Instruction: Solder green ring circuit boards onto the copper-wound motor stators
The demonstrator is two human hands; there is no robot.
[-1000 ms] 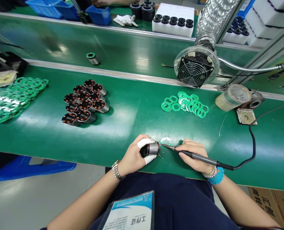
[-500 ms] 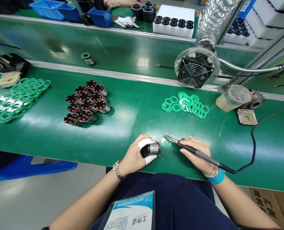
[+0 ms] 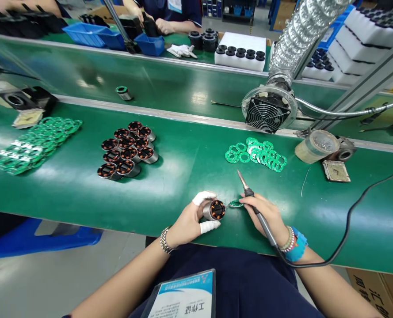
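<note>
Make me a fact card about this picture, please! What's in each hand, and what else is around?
Left hand: holds a motor stator, its copper-wound end showing
Right hand: holds a soldering iron; its fingers also pinch a green ring-shaped circuit board
Finger covers: white, on left thumb and a left finger
Far left: a big pile of ring boards
Left of middle: a stator cluster
Beyond right hand: a smaller ring-board pile
Hanging above: a black fan
</note>
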